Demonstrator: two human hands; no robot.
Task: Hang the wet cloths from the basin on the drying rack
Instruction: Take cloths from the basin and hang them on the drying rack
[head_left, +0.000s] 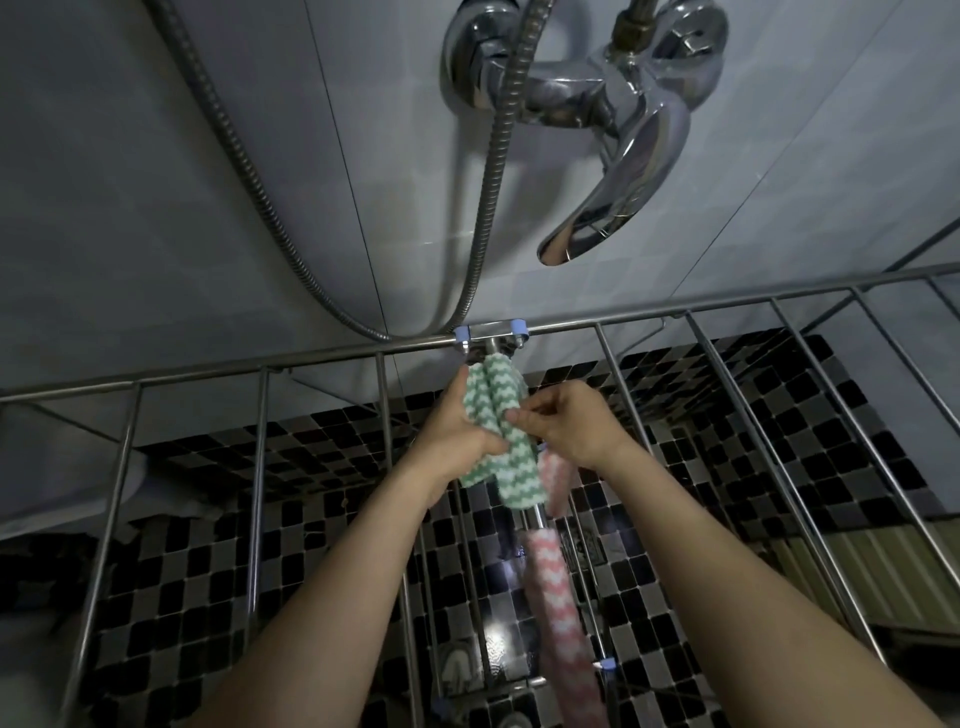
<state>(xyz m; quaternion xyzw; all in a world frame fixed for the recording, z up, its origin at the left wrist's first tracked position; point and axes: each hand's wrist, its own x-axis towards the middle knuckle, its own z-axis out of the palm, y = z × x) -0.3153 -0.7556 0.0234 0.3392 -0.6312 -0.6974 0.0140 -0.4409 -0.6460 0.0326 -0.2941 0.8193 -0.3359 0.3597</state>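
A green-and-white zigzag cloth (496, 405) is draped over the middle bar of a steel drying rack (691, 312), near the rack's far rail. My left hand (457, 431) grips the cloth's left side. From the right, my right hand (566, 421) pinches its edge with thumb and fingers. A pink-and-white zigzag cloth (561, 613) hangs on the same bar, closer to me, and another pink piece (556, 478) shows just under my right wrist. The basin is out of view.
A chrome shower mixer tap (613, 119) and its ribbed hose (488, 182) are mounted on the grey tiled wall behind the rack. Black-and-grey mosaic floor tiles (208, 597) show through the rack's bars. A pale object (78, 488) lies at the left.
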